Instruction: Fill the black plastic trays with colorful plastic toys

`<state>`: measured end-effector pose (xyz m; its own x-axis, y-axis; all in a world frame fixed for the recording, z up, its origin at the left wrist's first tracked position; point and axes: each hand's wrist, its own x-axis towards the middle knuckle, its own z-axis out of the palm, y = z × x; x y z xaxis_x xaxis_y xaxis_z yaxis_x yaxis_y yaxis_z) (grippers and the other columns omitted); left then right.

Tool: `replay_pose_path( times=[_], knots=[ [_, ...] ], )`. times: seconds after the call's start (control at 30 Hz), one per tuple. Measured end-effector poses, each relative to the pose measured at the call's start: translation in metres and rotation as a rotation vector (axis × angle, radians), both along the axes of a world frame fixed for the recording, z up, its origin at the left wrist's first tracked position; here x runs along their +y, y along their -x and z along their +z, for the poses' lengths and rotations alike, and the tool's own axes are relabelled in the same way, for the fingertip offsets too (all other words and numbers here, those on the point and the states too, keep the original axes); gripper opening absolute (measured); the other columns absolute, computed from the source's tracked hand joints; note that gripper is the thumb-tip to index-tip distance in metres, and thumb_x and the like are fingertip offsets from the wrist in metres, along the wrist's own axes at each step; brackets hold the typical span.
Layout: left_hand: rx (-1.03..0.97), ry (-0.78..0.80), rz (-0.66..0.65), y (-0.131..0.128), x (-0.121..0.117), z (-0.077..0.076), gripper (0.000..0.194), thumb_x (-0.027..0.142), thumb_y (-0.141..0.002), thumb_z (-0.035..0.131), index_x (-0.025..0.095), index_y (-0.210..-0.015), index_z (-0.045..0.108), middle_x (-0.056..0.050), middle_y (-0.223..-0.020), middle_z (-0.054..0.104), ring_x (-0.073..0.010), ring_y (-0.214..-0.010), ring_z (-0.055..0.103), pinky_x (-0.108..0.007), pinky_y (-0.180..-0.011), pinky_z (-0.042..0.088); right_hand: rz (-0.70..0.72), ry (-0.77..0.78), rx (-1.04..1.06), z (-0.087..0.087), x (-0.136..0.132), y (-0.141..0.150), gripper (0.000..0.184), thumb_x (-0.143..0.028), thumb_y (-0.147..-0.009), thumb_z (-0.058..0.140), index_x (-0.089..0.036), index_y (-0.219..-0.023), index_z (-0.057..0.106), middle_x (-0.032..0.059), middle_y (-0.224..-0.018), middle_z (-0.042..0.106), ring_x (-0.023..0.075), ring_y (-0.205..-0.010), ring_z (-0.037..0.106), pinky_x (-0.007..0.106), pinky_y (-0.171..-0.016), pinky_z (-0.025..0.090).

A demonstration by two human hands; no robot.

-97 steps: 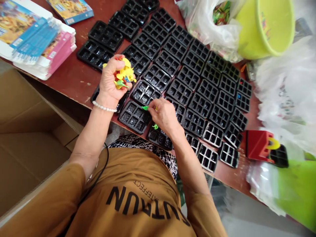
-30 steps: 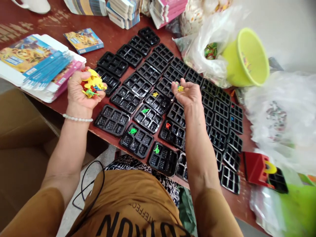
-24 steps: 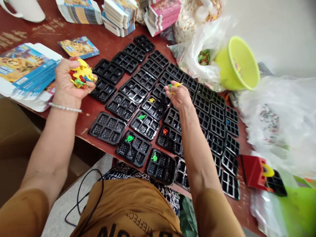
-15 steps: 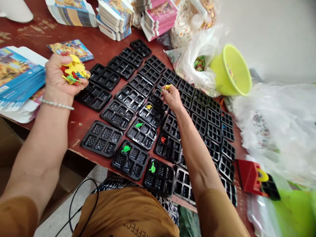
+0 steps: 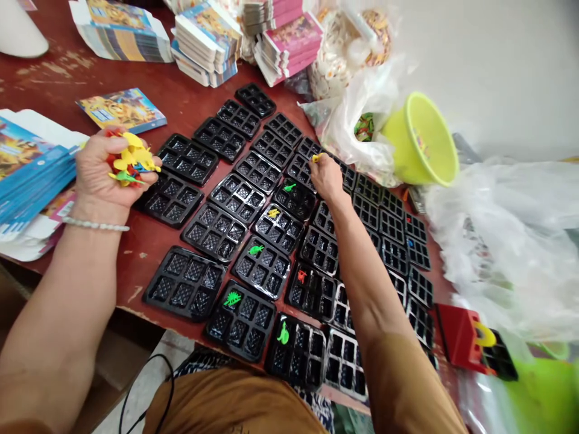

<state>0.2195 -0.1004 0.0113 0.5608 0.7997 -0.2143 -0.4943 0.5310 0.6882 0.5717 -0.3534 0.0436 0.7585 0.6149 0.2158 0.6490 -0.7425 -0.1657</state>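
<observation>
My left hand (image 5: pixel 102 175) is closed around a handful of small plastic toy figures (image 5: pixel 129 160), yellow, red and green, held above the left side of the table. My right hand (image 5: pixel 326 178) reaches over the black compartment trays (image 5: pixel 217 232) and pinches a small yellow figure (image 5: pixel 315 158) at its fingertips. Several trays near me each hold one figure: green ones (image 5: pixel 232 298), (image 5: pixel 283 333), (image 5: pixel 256 249), (image 5: pixel 289 187), a yellow one (image 5: pixel 273 213) and a red one (image 5: pixel 301 276).
Many black trays cover the red-brown table (image 5: pixel 58 90). Stacks of printed cartons (image 5: pixel 205 42) and flat cartons (image 5: pixel 27 175) lie at the back and left. A lime-green bucket (image 5: pixel 423 141), plastic bags (image 5: pixel 511 241) and a red toy (image 5: pixel 470 343) sit to the right.
My right hand has moved farther out over the trays with a yellow figure, and a green figure now lies in one more tray. My view has tilted forward.
</observation>
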Motion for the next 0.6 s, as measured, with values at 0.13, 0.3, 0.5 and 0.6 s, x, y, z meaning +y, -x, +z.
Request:
replay_pose_path(
  times=[0.13, 0.3, 0.5, 0.6],
  knots=[
    [0.018, -0.080, 0.006, -0.004, -0.003, -0.001, 0.035, 0.009, -0.052, 0.061, 0.021, -0.084, 0.059, -0.001, -0.072, 0.071, -0.0296, -0.057, 0.071, -0.023, -0.031, 0.039, -0.022, 0.244, -0.100, 0.010, 0.019, 0.000, 0.038, -0.029, -0.108, 0.036, -0.016, -0.133, 0.062, 0.0235, -0.132, 0.067, 0.0363, -0.113, 0.068, 0.048, -0.094, 0.052],
    [0.012, -0.049, -0.001, -0.003, -0.005, -0.001, 0.029, 0.008, -0.054, 0.060, 0.021, -0.080, 0.062, -0.001, -0.072, 0.073, -0.0295, -0.060, 0.073, -0.023, -0.031, 0.043, 0.049, 0.335, -0.126, 0.007, 0.025, -0.012, 0.042, -0.013, -0.103, 0.039, -0.019, -0.135, 0.064, 0.0225, -0.134, 0.065, 0.0352, -0.111, 0.070, 0.048, -0.091, 0.052],
    [0.001, -0.023, 0.024, 0.001, -0.008, 0.006, 0.022, 0.009, -0.057, 0.060, 0.024, -0.073, 0.064, -0.002, -0.073, 0.075, -0.0305, -0.059, 0.072, -0.024, -0.029, 0.040, 0.153, 0.012, -0.049, 0.006, 0.015, -0.049, 0.038, -0.014, -0.099, 0.050, -0.021, -0.131, 0.068, 0.0162, -0.126, 0.070, 0.0333, -0.114, 0.065, 0.051, -0.105, 0.050],
    [0.001, -0.009, 0.035, 0.001, -0.008, 0.007, 0.021, 0.009, -0.057, 0.060, 0.025, -0.070, 0.064, -0.002, -0.074, 0.075, -0.0321, -0.059, 0.073, -0.025, -0.028, 0.039, 0.183, -0.064, -0.020, 0.008, 0.015, -0.058, 0.029, -0.016, -0.097, 0.053, -0.018, -0.118, 0.073, 0.0145, -0.119, 0.072, 0.0307, -0.112, 0.065, 0.049, -0.110, 0.049]
  ],
)
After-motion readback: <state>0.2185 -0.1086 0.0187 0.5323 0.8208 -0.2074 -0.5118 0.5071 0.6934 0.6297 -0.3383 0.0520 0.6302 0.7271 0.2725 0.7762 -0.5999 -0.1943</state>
